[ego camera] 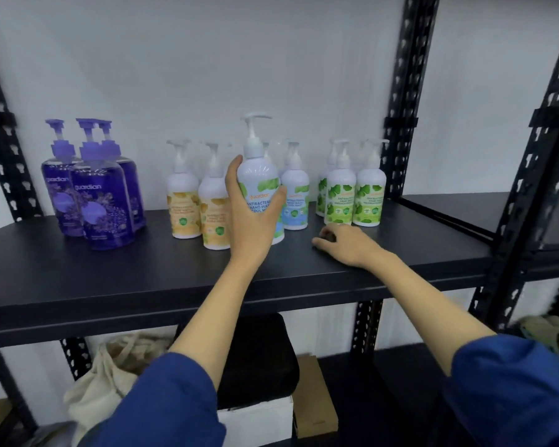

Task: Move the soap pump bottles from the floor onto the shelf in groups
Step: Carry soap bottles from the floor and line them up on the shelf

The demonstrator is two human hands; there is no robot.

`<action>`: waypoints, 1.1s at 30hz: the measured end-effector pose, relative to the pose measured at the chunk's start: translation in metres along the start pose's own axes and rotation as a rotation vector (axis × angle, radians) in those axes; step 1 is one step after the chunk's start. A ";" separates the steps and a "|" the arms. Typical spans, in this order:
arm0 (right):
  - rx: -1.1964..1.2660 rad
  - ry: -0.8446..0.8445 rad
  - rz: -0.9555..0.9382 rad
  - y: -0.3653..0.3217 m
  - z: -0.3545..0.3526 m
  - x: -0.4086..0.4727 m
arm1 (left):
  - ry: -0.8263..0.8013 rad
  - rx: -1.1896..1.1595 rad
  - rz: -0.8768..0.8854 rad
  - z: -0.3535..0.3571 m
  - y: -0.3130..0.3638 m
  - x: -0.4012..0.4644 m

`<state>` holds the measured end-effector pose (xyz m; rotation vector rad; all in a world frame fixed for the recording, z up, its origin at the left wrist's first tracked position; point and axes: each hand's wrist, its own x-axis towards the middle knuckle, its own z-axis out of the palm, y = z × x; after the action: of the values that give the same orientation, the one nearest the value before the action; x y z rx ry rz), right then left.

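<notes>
My left hand [250,217] grips a white pump bottle with a blue-green label [259,175], upright at the middle of the black shelf [142,269]. Right behind it stands another blue-label bottle [295,195]. Left of these are yellow-label bottles [183,201] and, at the far left, three purple bottles [97,195]. Green-label bottles [352,195] stand in a group to the right. My right hand [342,245] rests on the shelf in front of the green group, its fingers loosely curled and holding nothing.
Black perforated uprights [397,124] frame the shelf, and a second shelf unit [530,188] stands to the right. Below the shelf are a cloth bag [110,375], a black case [259,359], a white box [255,424] and a cardboard piece [317,395].
</notes>
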<state>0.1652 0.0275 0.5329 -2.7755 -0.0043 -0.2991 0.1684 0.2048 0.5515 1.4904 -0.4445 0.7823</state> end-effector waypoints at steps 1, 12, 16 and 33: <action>0.008 -0.018 0.003 0.001 0.001 0.000 | -0.028 0.010 0.000 0.011 -0.003 0.001; -0.123 -0.167 0.015 -0.001 0.003 0.000 | -0.168 0.113 -0.090 0.037 -0.034 0.005; -0.178 -0.252 0.014 -0.002 -0.001 -0.002 | -0.185 0.087 -0.116 0.035 -0.032 0.004; -0.129 -0.219 0.027 -0.004 -0.005 -0.012 | -0.364 0.079 -0.308 0.029 -0.036 0.020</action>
<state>0.1526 0.0297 0.5359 -2.9196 -0.0021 0.0129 0.2129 0.1837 0.5420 1.7319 -0.4430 0.2877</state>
